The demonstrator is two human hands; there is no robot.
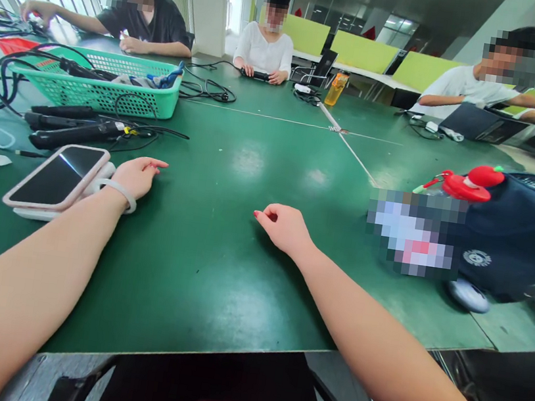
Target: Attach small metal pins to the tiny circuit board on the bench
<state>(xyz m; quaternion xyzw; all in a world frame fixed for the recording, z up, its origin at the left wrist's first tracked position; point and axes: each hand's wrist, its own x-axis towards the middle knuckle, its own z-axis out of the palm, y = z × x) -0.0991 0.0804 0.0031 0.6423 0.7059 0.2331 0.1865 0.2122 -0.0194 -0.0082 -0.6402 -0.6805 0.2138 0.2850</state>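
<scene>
My left hand (pixel 136 175) rests on the green table (pixel 218 266), its index finger stretched out and the other fingers loosely bent, with nothing in it. A light band (pixel 121 194) circles that wrist. Just left of the hand lies a phone (pixel 58 176) with a dark screen and a pink rim, on top of a white object. My right hand (pixel 286 230) rests on its side near the table's middle. Its fingers are curled towards the thumb around a small hollow, and I see nothing inside.
At the left, a green plastic basket (pixel 108 88) holds cables and dark items; black handheld devices (pixel 75 130) lie before it. To the right are a navy bag (pixel 527 230), a red-lidded bottle (pixel 469 184) and a mouse (pixel 468 295). Several people sit around the table; an orange bottle (pixel 337 89) stands farther back.
</scene>
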